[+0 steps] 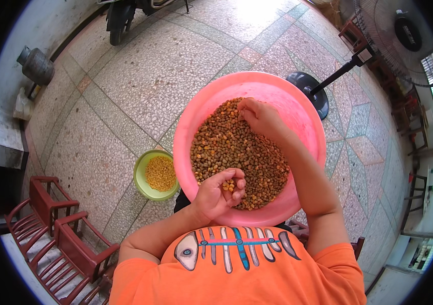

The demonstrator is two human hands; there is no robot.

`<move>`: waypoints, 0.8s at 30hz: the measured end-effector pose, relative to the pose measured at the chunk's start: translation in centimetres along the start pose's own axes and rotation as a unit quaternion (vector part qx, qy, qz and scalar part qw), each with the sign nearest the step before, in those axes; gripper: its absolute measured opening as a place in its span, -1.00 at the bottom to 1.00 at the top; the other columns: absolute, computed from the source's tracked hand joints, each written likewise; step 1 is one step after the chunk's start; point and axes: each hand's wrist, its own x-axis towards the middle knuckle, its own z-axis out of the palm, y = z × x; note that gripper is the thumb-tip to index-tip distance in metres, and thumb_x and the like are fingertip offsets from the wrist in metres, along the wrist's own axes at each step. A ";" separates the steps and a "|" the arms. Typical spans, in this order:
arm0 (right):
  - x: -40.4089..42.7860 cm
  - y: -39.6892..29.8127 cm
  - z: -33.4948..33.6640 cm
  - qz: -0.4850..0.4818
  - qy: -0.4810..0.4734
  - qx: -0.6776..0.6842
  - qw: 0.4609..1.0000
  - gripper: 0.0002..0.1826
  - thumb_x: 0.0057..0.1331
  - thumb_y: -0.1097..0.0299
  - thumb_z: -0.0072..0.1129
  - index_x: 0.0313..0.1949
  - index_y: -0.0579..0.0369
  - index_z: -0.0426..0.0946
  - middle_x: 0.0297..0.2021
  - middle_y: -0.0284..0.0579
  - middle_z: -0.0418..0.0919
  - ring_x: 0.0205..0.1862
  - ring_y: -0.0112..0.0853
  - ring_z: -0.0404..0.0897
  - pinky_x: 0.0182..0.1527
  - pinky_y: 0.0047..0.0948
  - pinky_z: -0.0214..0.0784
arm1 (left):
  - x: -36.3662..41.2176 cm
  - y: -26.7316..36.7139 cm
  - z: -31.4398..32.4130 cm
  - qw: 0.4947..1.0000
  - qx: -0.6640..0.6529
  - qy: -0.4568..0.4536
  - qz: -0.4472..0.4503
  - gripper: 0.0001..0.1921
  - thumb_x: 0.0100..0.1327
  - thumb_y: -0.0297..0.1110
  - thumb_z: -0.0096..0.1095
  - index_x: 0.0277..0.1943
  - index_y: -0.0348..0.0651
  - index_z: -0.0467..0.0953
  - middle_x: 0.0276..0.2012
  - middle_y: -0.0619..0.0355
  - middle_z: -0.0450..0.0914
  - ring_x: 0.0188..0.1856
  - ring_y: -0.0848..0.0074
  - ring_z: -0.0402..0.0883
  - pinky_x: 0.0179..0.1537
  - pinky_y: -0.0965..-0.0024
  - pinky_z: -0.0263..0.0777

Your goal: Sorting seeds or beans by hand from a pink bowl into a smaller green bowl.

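Observation:
A large pink plastic basin (186, 133) rests in front of my body, with a broad bed of brown nuts or seeds (231, 148) mixed with yellow kernels. My left hand (220, 192) is cupped palm up over the near side of the basin, holding several yellow kernels (228, 185). At the far side of the pile my right hand (256, 116) has its fingertips bent down to the brown pieces; whether anything is pinched between them is hidden. Left of the basin stands a green bowl (137, 179) with many small yellow kernels (160, 173).
A pedestal fan (308, 89) stands just beyond the basin at the right. Dark red wooden chairs (79, 244) are at the lower left. A gas cylinder (39, 66) stands by the left wall, and a motor scooter's wheel (116, 32) shows at the top.

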 end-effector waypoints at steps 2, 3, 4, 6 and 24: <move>0.0 -0.1 0.2 -0.093 0.075 -0.172 0.978 -0.85 0.33 0.37 -0.02 -0.20 0.14 0.46 -0.42 -0.20 0.63 -0.33 -0.45 0.63 -0.36 -0.48 0.42 | -0.1 0.0 0.1 1.000 -0.001 0.004 0.002 -0.82 0.37 -0.28 -0.14 -0.16 -0.15 0.40 -0.39 0.20 0.42 -0.46 0.53 0.37 -0.46 0.54 0.27; 0.0 -0.6 0.2 -0.130 0.074 -0.106 0.983 -0.87 0.29 0.41 0.01 -0.20 0.14 0.46 -0.44 -0.23 0.62 -0.32 -0.47 0.62 -0.32 -0.47 0.42 | -0.1 0.0 0.2 1.000 -0.003 0.008 0.003 -0.82 0.37 -0.28 -0.14 -0.16 -0.15 0.40 -0.39 0.20 0.42 -0.46 0.52 0.37 -0.46 0.54 0.27; 0.0 -0.8 0.3 -0.166 0.073 -0.040 0.983 -0.89 0.26 0.46 0.04 -0.21 0.13 0.47 -0.45 -0.26 0.61 -0.31 -0.50 0.61 -0.28 -0.47 0.42 | -0.1 0.0 0.2 1.000 -0.003 0.008 0.003 -0.82 0.37 -0.28 -0.14 -0.16 -0.15 0.40 -0.39 0.20 0.42 -0.46 0.52 0.37 -0.46 0.54 0.27; -0.2 -0.7 0.5 -0.140 0.016 0.073 0.987 -0.88 0.27 0.48 0.06 -0.20 0.15 0.47 -0.41 -0.25 0.60 -0.29 -0.50 0.60 -0.24 -0.48 0.42 | -0.1 0.0 0.3 1.000 -0.007 0.012 0.000 -0.81 0.37 -0.28 -0.13 -0.16 -0.15 0.41 -0.39 0.20 0.42 -0.46 0.52 0.37 -0.46 0.54 0.27; -0.7 -1.3 1.1 -0.093 0.061 -0.187 0.976 -0.82 0.19 0.38 0.08 -0.20 0.08 0.49 -0.50 0.01 0.56 -0.43 -0.11 0.58 -0.37 -0.22 0.39 | 0.1 0.0 0.9 0.996 -0.023 0.071 0.045 -0.82 0.38 -0.29 -0.18 -0.16 -0.15 0.36 -0.35 0.17 0.39 -0.42 0.48 0.35 -0.49 0.51 0.23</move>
